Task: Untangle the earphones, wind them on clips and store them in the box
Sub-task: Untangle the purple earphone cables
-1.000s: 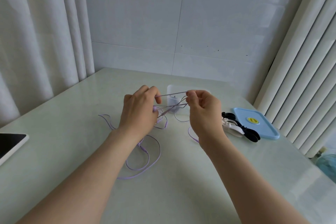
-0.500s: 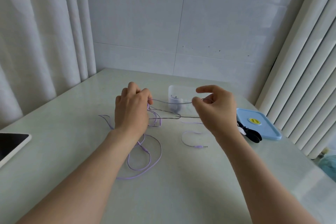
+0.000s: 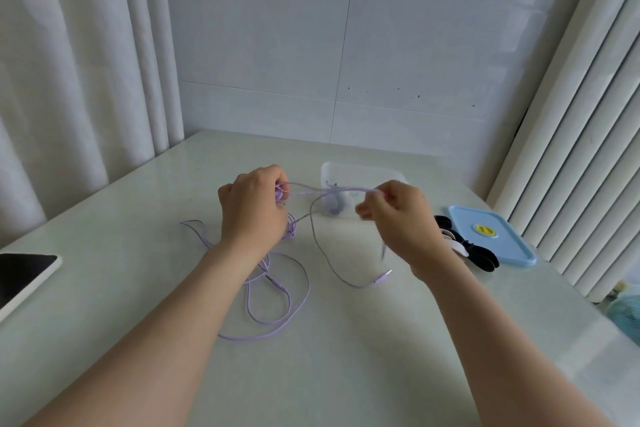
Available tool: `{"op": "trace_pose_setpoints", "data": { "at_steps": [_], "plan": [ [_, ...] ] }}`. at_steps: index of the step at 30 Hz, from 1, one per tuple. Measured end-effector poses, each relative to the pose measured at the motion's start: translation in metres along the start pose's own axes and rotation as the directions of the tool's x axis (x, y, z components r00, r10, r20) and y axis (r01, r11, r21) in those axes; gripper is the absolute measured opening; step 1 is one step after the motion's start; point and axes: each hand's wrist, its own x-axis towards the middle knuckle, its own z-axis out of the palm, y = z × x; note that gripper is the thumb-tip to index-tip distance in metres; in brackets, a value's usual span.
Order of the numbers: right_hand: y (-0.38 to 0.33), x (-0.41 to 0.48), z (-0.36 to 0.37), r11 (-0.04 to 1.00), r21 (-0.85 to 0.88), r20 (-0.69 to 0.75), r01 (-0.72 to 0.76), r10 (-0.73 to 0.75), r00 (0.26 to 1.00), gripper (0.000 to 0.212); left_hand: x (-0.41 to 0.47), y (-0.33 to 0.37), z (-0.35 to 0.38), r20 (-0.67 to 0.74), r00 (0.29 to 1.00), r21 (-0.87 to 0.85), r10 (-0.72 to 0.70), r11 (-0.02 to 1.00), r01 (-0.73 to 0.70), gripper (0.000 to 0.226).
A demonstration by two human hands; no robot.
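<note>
Here the earphones [image 3: 322,189] stretch between both hands, left hand [image 3: 254,215] and right hand [image 3: 398,215] each pinching the cable.

Both bare forearms reach forward from the lower corners and converge towards the middle. The left hand [image 3: 254,215] is raised with its back to the camera, fingers curled round a bunch of earphone cord [image 3: 329,189]. The right hand [image 3: 398,218], level with it and apart, pinches the same cord at its blurred fingertips.
</note>
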Motion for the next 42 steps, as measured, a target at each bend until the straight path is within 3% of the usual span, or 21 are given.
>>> {"op": "trace_pose_setpoints", "data": {
  "at_steps": [1,3,5,7,12,14,16,18,19,21,23,25,29,32,34,36,39,42],
  "plan": [
    [-0.008,-0.003,0.001,0.947,0.312,0.029,-0.073,0.068,0.997,0.016,0.0,0.0,-0.001,0.0,1.0,-0.01,-0.002,1.0,0.002,0.039],
    [-0.023,-0.011,-0.001,0.671,0.716,0.12,-0.194,0.155,0.981,0.015,-0.001,0.0,-0.002,0.007,1.0,0.003,0.019,1.0,-0.019,0.04],
    [-0.033,-0.016,-0.003,0.531,0.816,0.151,-0.227,0.184,0.971,0.014,-0.003,0.002,-0.001,0.022,0.998,0.036,0.052,0.998,-0.052,0.041],
    [-0.035,-0.018,-0.002,0.513,0.827,0.137,-0.231,0.214,0.967,0.017,-0.004,0.003,0.0,0.027,0.997,0.061,0.077,0.995,-0.078,0.042],
    [-0.02,-0.009,-0.002,0.569,0.737,0.09,-0.364,0.45,0.888,0.016,-0.003,0.0,0.002,0.021,0.998,0.099,0.066,0.993,-0.068,0.042],
    [-0.014,-0.007,-0.005,0.63,0.681,0.038,-0.373,0.478,0.878,0.014,-0.003,-0.002,0.002,0.013,0.998,0.119,0.067,0.991,-0.068,0.043],
    [-0.011,-0.004,-0.009,0.843,0.463,-0.129,-0.274,0.37,0.92,0.018,-0.003,-0.004,0.001,-0.001,0.998,0.137,0.067,0.988,-0.066,0.044],
    [-0.011,-0.005,-0.013,0.99,0.019,-0.28,-0.137,0.137,0.95,0.032,-0.002,-0.005,0.001,-0.017,0.998,0.149,0.053,0.988,-0.05,0.044],
    [-0.011,-0.007,-0.015,0.965,-0.238,-0.304,-0.114,0.038,0.952,0.038,-0.003,-0.006,0.0,-0.028,0.999,0.151,0.045,0.988,-0.041,0.045],
    [-0.011,-0.012,-0.017,0.771,-0.631,-0.267,-0.085,-0.113,0.957,0.04,-0.002,-0.007,0.001,-0.041,0.998,0.148,0.038,0.989,-0.031,0.046],
    [-0.006,-0.011,-0.016,0.605,-0.796,-0.181,-0.024,-0.2,0.963,0.039,-0.002,-0.006,0.002,-0.041,0.999,0.15,0.032,0.988,-0.026,0.046],
    [-0.002,-0.009,-0.015,0.562,-0.827,-0.154,-0.009,-0.211,0.965,0.037,-0.001,-0.005,0.002,-0.015,1.0,0.137,0.025,0.99,-0.023,0.044],
    [-0.009,-0.013,-0.013,0.633,-0.774,-0.051,0.007,-0.074,0.996,0.054,-0.003,0.0,0.006,0.129,0.989,0.041,0.075,0.996,-0.081,0.035],
    [-0.009,-0.017,-0.007,0.652,-0.744,0.134,0.146,-0.069,0.989,0.083,-0.007,0.006,0.009,0.216,0.967,-0.005,0.135,0.991,-0.137,0.032],
    [-0.009,-0.019,-0.001,0.716,-0.649,0.24,0.257,-0.128,0.962,0.089,-0.009,0.008,0.01,0.25,0.955,-0.018,0.159,0.987,-0.16,0.031],
    [-0.011,-0.022,0.005,0.803,-0.475,0.285,0.36,-0.247,0.926,0.079,-0.011,0.011,0.01,0.285,0.941,-0.025,0.184,0.982,-0.185,0.028],
    [-0.014,-0.026,0.018,0.871,-0.265,0.231,0.413,-0.358,0.905,0.041,-0.013,0.015,0.009,0.327,0.916,-0.03,0.231,0.972,-0.234,0.025],
    [-0.01,-0.024,0.026,0.847,-0.293,0.164,0.443,-0.412,0.896,0.021,-0.014,0.017,0.01,0.381,0.893,-0.052,0.239,0.97,-0.237,0.024]
  ]
}}
